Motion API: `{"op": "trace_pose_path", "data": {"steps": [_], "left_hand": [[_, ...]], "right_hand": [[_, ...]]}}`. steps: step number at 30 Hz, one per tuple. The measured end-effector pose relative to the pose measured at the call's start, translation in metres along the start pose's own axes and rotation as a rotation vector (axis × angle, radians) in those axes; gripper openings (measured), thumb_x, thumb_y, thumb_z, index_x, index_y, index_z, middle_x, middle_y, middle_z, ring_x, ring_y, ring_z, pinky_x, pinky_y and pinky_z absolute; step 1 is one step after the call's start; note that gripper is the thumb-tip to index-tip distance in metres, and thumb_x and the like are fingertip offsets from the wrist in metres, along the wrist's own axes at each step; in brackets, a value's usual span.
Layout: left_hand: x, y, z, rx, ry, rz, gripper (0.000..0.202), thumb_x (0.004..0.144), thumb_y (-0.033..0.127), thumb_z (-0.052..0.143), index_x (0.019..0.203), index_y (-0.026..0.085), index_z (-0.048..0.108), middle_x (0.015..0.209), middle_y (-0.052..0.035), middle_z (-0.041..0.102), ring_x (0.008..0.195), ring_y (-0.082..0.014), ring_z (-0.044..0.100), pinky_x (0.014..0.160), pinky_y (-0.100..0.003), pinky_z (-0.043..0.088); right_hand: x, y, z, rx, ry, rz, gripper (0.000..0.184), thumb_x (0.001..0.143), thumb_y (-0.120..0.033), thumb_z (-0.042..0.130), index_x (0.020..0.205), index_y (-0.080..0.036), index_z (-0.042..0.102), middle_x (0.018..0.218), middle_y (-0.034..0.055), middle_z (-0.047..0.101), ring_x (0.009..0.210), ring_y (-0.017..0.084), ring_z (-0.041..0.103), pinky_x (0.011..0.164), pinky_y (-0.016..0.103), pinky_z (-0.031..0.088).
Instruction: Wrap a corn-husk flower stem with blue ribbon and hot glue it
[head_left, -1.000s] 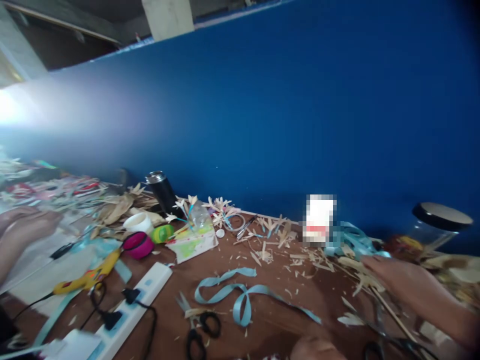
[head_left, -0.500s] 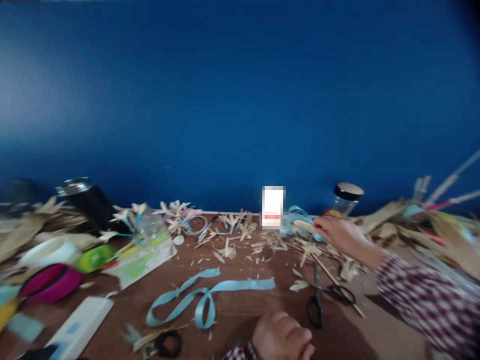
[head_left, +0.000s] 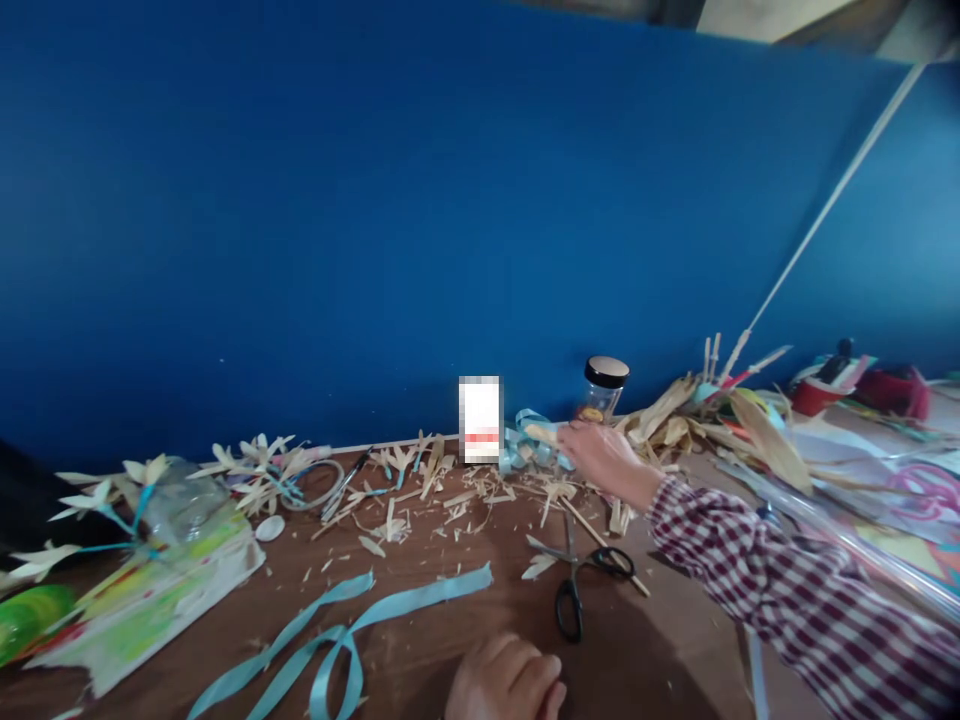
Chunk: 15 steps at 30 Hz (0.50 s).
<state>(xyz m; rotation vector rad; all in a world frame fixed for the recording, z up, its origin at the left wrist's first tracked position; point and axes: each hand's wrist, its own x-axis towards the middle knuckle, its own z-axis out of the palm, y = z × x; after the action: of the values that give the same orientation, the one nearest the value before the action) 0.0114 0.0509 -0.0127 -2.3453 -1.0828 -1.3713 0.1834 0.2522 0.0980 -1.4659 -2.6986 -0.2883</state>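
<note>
My right hand reaches to the back of the table, fingers closed on a pale strip of corn husk. It is beside a loose coil of light blue ribbon, near a clear jar with a black lid. At the front edge my left hand rests curled into a fist on the table; what it holds, if anything, is hidden. Black-handled scissors lie spread between the hands. To the left, a long light blue ribbon loops across the tabletop.
Husk flowers with blue stems and many husk scraps litter the back. A green-stained white sheet lies left. Dried husks, a red container and a clear tube are right. A blue wall stands behind.
The view has turned to the right, so the table's things sit further left. My right hand still grips the husk strip by the ribbon coil, and my left fist stays at the front.
</note>
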Motion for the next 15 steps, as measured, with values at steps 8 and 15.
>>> {"op": "trace_pose_path", "data": {"steps": [8,15], "left_hand": [[-0.002,0.0,0.0,-0.023,-0.025,0.006,0.022,0.088,0.019,0.042,0.077,0.018,0.061,0.054,-0.0002,0.061,0.046,-0.0138,0.056,0.046,-0.023,0.046],[-0.002,0.004,-0.002,-0.026,-0.019,-0.008,0.023,0.088,0.02,0.041,0.075,0.018,0.059,0.054,-0.001,0.06,0.047,-0.0137,0.055,0.046,-0.023,0.042]], "right_hand": [[0.016,-0.045,0.022,0.05,0.025,-0.078,0.015,0.084,-0.012,0.05,0.091,-0.019,0.063,0.1,0.0092,0.059,0.091,0.023,0.055,0.07,0.031,0.041],[0.018,-0.023,0.019,0.085,0.045,0.06,0.016,0.091,-0.027,0.051,0.097,-0.015,0.06,0.093,0.0048,0.062,0.088,0.019,0.059,0.078,0.036,0.047]]}}
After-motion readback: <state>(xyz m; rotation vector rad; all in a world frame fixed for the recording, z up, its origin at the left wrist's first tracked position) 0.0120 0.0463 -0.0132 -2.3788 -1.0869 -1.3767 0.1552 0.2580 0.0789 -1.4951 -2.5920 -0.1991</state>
